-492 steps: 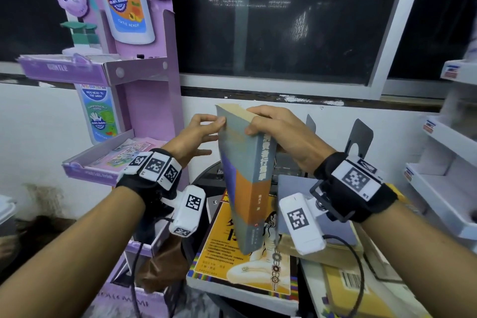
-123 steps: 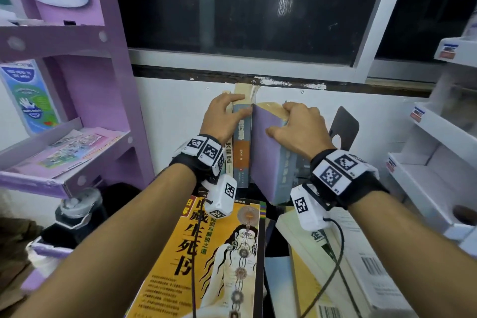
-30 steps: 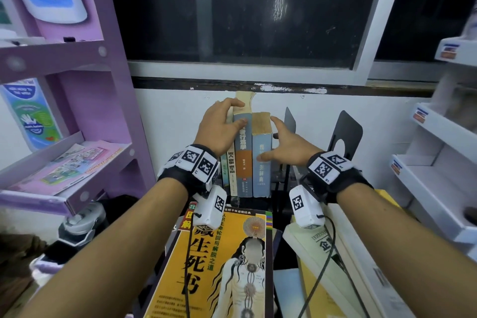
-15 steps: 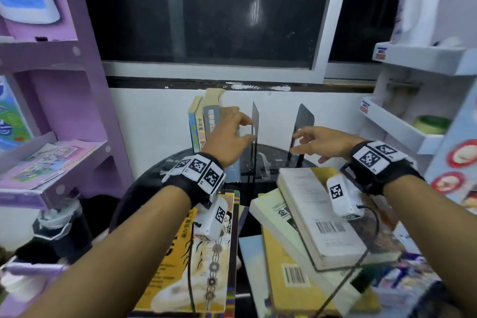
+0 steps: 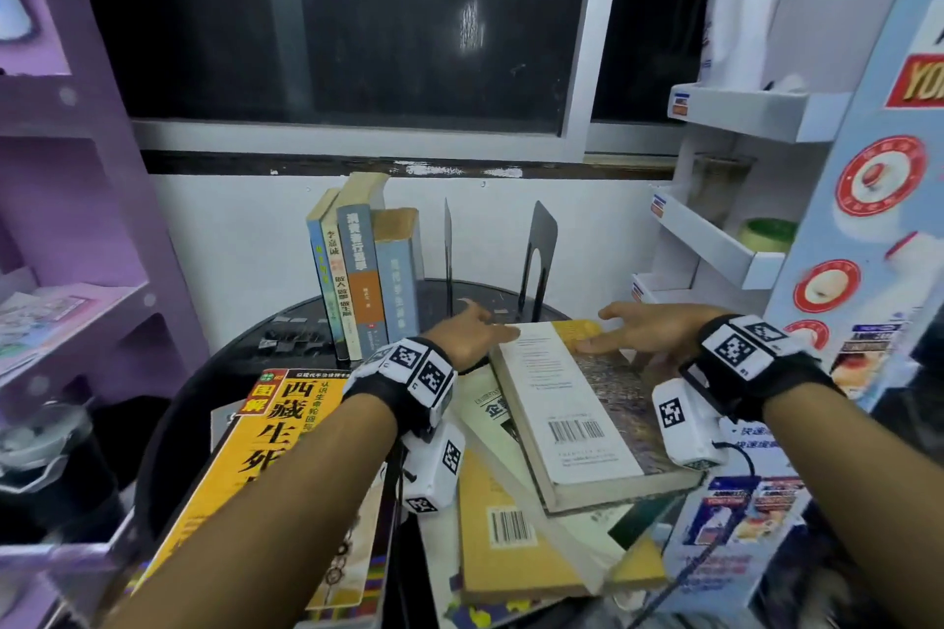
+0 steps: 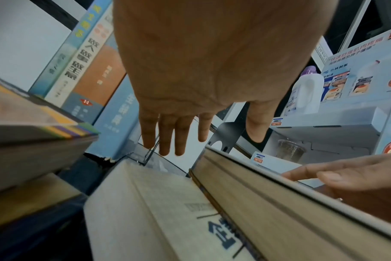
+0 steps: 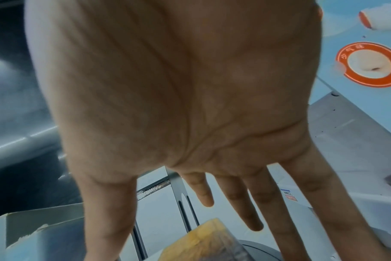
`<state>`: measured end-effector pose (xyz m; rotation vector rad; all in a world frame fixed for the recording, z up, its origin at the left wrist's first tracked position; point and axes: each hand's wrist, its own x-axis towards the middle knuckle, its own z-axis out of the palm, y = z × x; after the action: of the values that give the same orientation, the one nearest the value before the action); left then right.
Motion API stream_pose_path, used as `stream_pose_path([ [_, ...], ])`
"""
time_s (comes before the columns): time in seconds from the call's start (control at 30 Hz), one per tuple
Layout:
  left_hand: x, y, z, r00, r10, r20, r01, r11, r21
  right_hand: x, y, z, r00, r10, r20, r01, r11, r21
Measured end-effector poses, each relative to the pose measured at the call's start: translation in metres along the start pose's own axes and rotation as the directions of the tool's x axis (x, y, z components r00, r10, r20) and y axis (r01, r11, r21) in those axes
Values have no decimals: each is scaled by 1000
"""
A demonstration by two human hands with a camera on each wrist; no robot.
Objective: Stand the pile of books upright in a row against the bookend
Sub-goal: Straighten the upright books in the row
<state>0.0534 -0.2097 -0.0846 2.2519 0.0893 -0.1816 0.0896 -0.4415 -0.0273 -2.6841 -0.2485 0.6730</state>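
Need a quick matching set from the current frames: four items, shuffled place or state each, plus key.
1. thick barcode book
2. yellow-cover book
3. orange-spine book
4. black bookend

A. standing in the row by the wall
B. lying flat at the table's left front
C. on top of the flat pile, between both hands
D. upright, right of the row, no book touching it

Pairs: 1-C, 2-B, 3-A, 4-D
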Motion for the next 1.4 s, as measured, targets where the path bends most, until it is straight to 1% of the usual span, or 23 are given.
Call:
stream_pose_path([
  [0.07, 4, -1, 6, 998, -46, 50, 47, 999, -16, -1, 2, 0, 1000, 4, 7, -4, 1000, 7],
  [0.17, 5, 3, 12, 988, -63, 143, 79, 991, -112, -4, 1, 0, 1000, 16, 25, -16, 1000, 4],
  [0.23, 6, 4, 14, 982, -45, 185, 67, 991, -113, -7, 0, -1, 999, 16, 40, -14, 998, -54],
  [0.3, 11, -1, 15, 985, -1, 173, 22, 993, -118, -10, -1, -2, 998, 9, 57, -4, 997, -82],
  [0.4, 57, -35, 23, 980, 15, 199, 17, 987, -160, -12, -3, -1, 997, 11, 77, -6, 998, -61],
  [0.47, 57, -39, 21, 985, 26, 172, 1, 987, -159, -13, -5, 0, 997, 0, 71, 4, 998, -65],
  [0.57, 21, -13, 14, 989, 63, 134, -42, 987, -152, -16, -8, 0, 999, -25, 41, 26, 999, -47],
  [0.63, 12, -4, 12, 990, 71, 118, -51, 985, -163, -19, -9, -1, 999, -37, 7, 37, 999, -31],
  [0.77, 6, 6, 4, 997, 66, -27, -70, 979, -191, -27, -16, -5, 993, -61, -104, 59, 998, -24],
  [0.8, 7, 9, 1, 997, 62, -51, -72, 971, -227, -29, -19, -7, 988, -65, -138, 63, 998, -19],
  [0.9, -2, 22, -8, 991, 56, -118, -97, 920, -379, -31, -26, -9, 961, -94, -261, 88, 996, -32],
  [1.0, -9, 31, -22, 973, 87, -214, -166, 908, -386, -28, -32, -11, 922, -125, -366, 140, 990, 14],
  [1.2, -24, 41, -45, 921, 185, -343, -326, 848, -418, -26, -43, -15, 861, -173, -477, 288, 941, 179],
  [1.3, -26, 42, -50, 903, 214, -372, -378, 808, -453, -33, -47, -16, 838, -185, -514, 357, 897, 260],
  [1.4, -27, 36, -50, 894, 231, -385, -412, 762, -500, -38, -48, -15, 818, -206, -538, 414, 859, 300],
])
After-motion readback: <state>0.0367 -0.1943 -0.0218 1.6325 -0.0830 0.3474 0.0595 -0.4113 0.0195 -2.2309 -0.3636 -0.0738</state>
